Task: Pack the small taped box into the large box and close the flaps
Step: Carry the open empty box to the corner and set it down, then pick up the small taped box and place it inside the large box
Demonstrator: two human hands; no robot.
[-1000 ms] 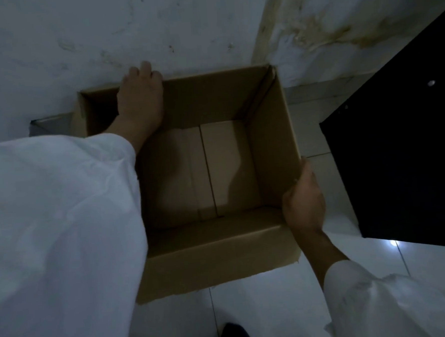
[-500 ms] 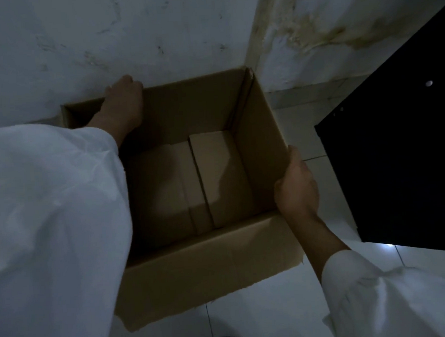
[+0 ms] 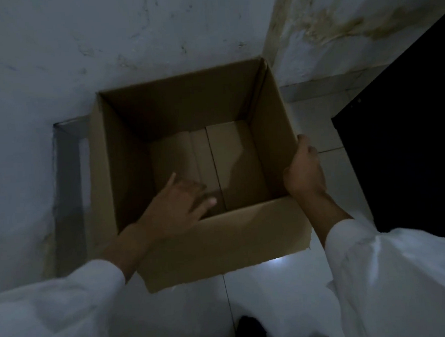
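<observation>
The large cardboard box (image 3: pixel 271 129) stands open on the tiled floor, against a white wall in a corner. Only its bottom flaps show inside it. Its near flap (image 3: pixel 226 246) hangs down outside toward me. My left hand (image 3: pixel 176 205) hovers over the near left part of the opening, fingers spread, holding nothing. My right hand (image 3: pixel 303 168) grips the box's right wall near the front corner, thumb along the top edge. No small taped box is in view.
A black cabinet or panel (image 3: pixel 407 144) stands close on the right. The stained wall (image 3: pixel 156 37) runs behind the box. A grey strip (image 3: pixel 65 178) lies along the floor at the left. A dark shoe tip (image 3: pixel 249 330) shows at the bottom.
My left hand has let go of the box's far left rim and come back over the near opening. The right hand keeps its hold on the right wall.
</observation>
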